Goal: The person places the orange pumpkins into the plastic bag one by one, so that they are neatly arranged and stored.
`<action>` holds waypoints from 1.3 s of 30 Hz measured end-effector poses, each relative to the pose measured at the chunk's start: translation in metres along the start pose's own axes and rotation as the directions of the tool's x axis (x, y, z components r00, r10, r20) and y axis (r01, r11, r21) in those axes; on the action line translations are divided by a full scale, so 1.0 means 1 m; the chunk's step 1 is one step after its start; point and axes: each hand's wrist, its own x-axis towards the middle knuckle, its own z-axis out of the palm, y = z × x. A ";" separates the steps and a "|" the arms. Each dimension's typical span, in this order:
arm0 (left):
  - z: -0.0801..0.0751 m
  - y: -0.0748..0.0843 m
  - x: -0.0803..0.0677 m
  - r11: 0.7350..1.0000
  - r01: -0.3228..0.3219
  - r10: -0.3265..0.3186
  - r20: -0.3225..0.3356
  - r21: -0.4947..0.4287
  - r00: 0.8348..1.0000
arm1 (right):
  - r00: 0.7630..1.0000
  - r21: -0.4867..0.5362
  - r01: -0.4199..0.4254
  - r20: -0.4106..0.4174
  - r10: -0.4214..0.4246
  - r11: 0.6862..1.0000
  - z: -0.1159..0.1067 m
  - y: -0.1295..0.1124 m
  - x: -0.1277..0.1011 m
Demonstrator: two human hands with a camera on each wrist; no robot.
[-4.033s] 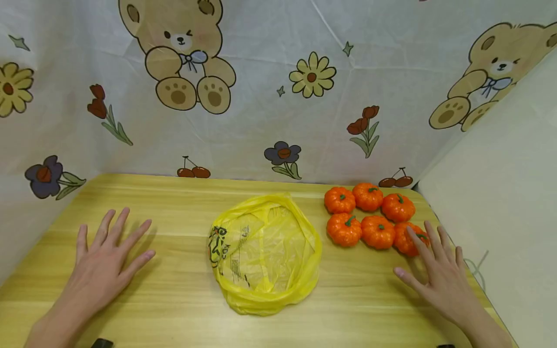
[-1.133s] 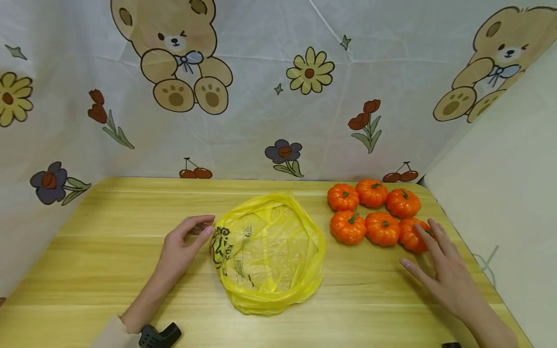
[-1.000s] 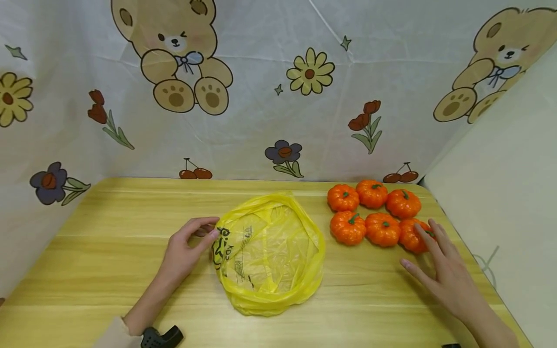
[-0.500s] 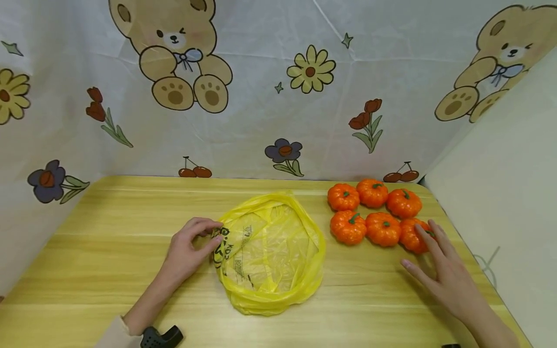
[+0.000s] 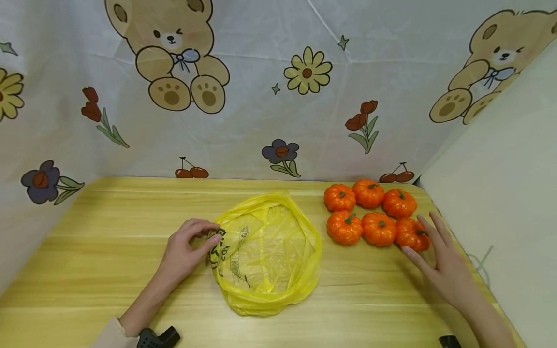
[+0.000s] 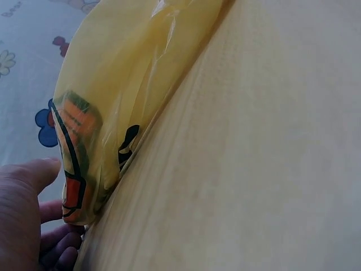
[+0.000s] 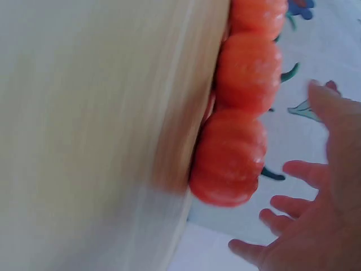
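Observation:
A yellow plastic bag (image 5: 265, 305) with black print stands with its mouth spread in the middle of the table. At its left rim, my left hand (image 5: 186, 247) holds the edge between thumb and curved fingers; in the left wrist view the bag's printed side (image 6: 107, 113) rises beside the thumb (image 6: 42, 172). Several small orange pumpkins with green stems sit in two rows at the back right. My right hand (image 5: 448, 268) is spread beside the nearest right pumpkin (image 5: 411, 235), thumb and fingertips close to it. In the right wrist view a gap shows between that pumpkin (image 7: 228, 164) and the fingers.
The wooden table (image 5: 109, 217) ends at a printed bear-and-flower cloth (image 5: 248, 135) behind. A white wall (image 5: 505, 193) stands along the right, with a thin pale cord (image 5: 480, 261) near the table edge.
My left hand has come in from the far left to the bag's rim. My right hand has shifted slightly, uncovering more of the nearest right pumpkin. Bag and pumpkins stay in place.

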 end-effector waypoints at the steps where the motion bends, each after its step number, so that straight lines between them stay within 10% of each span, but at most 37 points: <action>1: 0.000 0.000 0.000 1.000 0.002 -0.002 0.002 0.000 1.000 | 1.000 0.007 0.004 -0.009 -0.004 1.000 -0.001 0.001 0.002; 11: 0.007 0.001 0.005 1.000 0.019 -0.019 -0.046 0.009 0.999 | 0.996 -0.033 -0.006 0.084 0.008 0.999 -0.028 0.005 0.031; 39: 0.008 -0.001 0.006 0.999 -0.030 0.031 -0.054 0.031 0.998 | 0.992 -0.062 -0.025 0.122 0.032 0.998 -0.008 0.020 0.034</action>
